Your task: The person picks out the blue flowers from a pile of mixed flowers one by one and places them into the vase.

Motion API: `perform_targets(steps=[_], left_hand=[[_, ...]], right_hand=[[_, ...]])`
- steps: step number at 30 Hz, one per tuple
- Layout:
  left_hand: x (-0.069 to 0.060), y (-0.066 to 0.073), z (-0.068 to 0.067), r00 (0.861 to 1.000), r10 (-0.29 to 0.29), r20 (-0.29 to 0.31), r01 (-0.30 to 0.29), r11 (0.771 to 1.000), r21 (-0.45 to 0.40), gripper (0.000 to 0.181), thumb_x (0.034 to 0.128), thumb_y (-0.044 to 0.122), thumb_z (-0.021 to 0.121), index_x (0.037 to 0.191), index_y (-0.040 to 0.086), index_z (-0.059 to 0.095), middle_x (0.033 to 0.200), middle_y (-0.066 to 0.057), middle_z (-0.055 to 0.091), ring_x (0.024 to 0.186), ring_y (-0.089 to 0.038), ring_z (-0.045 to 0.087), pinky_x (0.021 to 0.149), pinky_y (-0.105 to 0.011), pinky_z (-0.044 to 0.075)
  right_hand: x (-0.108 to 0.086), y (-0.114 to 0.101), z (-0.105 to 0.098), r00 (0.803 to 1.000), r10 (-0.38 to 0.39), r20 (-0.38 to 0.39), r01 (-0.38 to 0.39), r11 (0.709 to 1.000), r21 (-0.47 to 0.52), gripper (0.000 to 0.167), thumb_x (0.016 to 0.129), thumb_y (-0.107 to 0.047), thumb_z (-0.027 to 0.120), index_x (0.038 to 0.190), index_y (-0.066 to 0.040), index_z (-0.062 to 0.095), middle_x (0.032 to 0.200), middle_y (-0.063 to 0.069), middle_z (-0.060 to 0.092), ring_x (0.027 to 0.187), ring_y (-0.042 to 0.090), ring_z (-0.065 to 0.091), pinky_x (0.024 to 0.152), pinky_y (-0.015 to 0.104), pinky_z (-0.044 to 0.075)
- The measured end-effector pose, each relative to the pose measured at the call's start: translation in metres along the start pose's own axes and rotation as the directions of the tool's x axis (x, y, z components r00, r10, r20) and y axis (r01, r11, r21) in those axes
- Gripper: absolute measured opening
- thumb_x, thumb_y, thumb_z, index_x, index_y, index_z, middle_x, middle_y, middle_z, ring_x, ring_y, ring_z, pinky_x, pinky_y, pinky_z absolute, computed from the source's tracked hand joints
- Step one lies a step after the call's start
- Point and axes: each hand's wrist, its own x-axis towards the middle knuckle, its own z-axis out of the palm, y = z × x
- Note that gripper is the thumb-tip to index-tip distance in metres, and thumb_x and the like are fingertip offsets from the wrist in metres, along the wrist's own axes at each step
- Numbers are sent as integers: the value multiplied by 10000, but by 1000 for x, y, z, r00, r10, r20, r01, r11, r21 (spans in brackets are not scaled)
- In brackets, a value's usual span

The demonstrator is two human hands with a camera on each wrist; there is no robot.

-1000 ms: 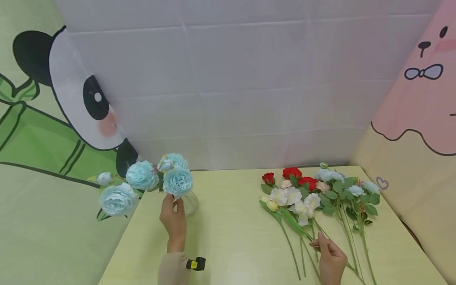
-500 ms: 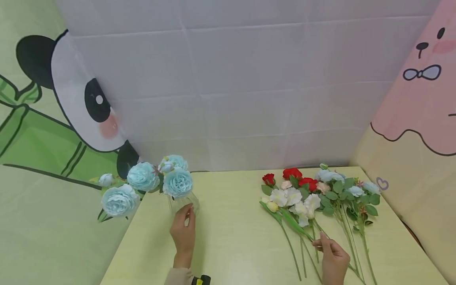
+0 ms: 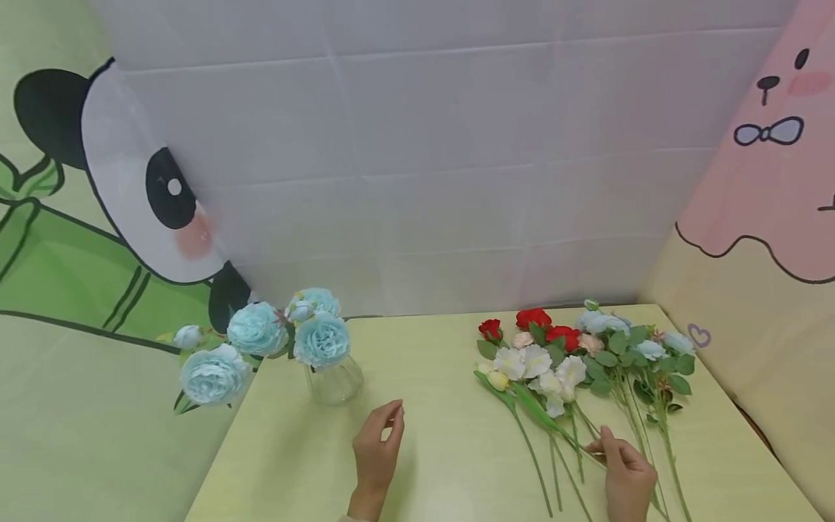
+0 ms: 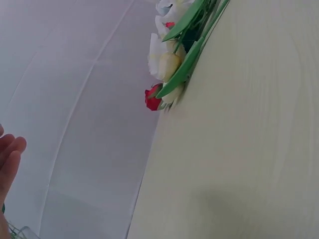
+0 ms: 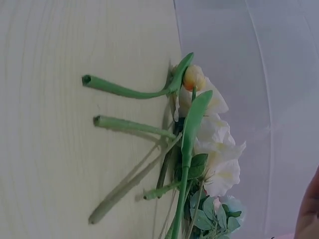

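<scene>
My left hand (image 3: 378, 446) is in front of and right of a clear glass vase (image 3: 335, 388), apart from it. Its fingers and thumb are loosely bent, with nothing between them; in the left wrist view only part of the hand (image 4: 9, 162) shows at the edge. Pale blue artificial peonies (image 3: 322, 339) stand in the vase, one branch leaning far left. My right hand (image 3: 629, 475) is over the stems of the loose artificial flowers, fingers loosely curled. No stem seems gripped, though whether the fingertips touch one is unclear. A yellow tulip (image 3: 499, 379) lies to its left.
On the right of the pale table (image 3: 443, 435) lie white flowers (image 3: 535, 360), red roses (image 3: 562, 336) and more blue blooms (image 3: 603, 320), stems toward the front edge. Printed cloths (image 3: 450, 174) hang behind and at both sides.
My left hand has left the blue flowers, passed in front of the vase, and moved right and nearer. The right hand has shifted slightly right and down; the loose flowers lie as before.
</scene>
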Motion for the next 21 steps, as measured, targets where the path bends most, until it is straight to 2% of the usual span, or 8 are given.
perform_targets(steps=[3, 5, 7, 9, 11, 12, 15, 21], left_hand=[[-5, 2, 0, 1000, -1, 4, 2, 1000, -21, 207, 704, -89, 662, 885, 10, 682, 795, -49, 682, 640, -111, 629, 591, -92, 488], [-8, 3, 0, 1000, 7, 17, -6, 999, -41, 155, 740, -57, 657, 875, 15, 683, 775, -54, 681, 632, -103, 629, 588, -90, 489], [-10, 2, -1, 999, 27, 41, -25, 998, -66, 77, 788, 2, 656, 852, 29, 688, 747, -47, 679, 618, -90, 626, 580, -90, 489], [-12, 0, -4, 996, 56, 69, -50, 995, -88, 42, 826, 66, 651, 827, 53, 690, 715, -36, 676, 600, -77, 622, 569, -93, 490], [-13, -2, -7, 993, 80, 89, -71, 992, -101, 59, 837, 100, 656, 801, 71, 692, 696, -16, 674, 578, -64, 614, 554, -97, 488], [-13, -4, -8, 992, 88, 94, -79, 992, -103, 68, 839, 111, 657, 791, 78, 693, 685, -10, 671, 569, -59, 608, 547, -97, 486], [-14, -7, -13, 991, 88, 97, -80, 993, -87, 59, 821, 116, 677, 768, 98, 696, 668, -1, 671, 546, -49, 597, 528, -95, 478], [-12, -9, -18, 992, 102, 76, -99, 994, -49, 64, 788, 122, 707, 724, 126, 699, 638, 17, 668, 515, -34, 584, 511, -96, 471]], right_hand=[[-5, -31, -6, 997, 36, 69, -32, 998, -55, 378, 837, -327, 661, 748, 40, 685, 606, -8, 670, 616, 121, 626, 547, 198, 503], [-9, -62, -9, 985, 78, 156, -49, 982, -180, 398, 850, -360, 638, 785, 29, 694, 631, -26, 680, 629, 93, 621, 572, 204, 505], [-10, -91, -14, 952, 121, 283, 1, 919, -394, 416, 862, -396, 612, 869, 11, 700, 709, -6, 701, 663, 84, 622, 607, 227, 510], [-3, -108, -19, 897, 149, 416, 139, 799, -585, 426, 869, -439, 586, 949, -37, 699, 809, 25, 715, 733, 115, 641, 657, 277, 521], [8, -116, -25, 834, 161, 528, 292, 684, -669, 449, 874, -471, 562, 1021, -65, 684, 916, 74, 710, 807, 182, 649, 695, 345, 519], [14, -119, -27, 806, 175, 566, 342, 642, -686, 469, 876, -486, 549, 1051, -68, 672, 956, 93, 703, 834, 220, 650, 702, 379, 517], [30, -125, -33, 768, 222, 601, 387, 587, -711, 535, 875, -524, 521, 1088, -51, 649, 1018, 155, 678, 884, 313, 628, 696, 437, 497], [55, -128, -38, 738, 258, 623, 445, 507, -738, 686, 839, -582, 528, 1118, 41, 599, 1024, 253, 632, 827, 319, 619, 630, 413, 497]])
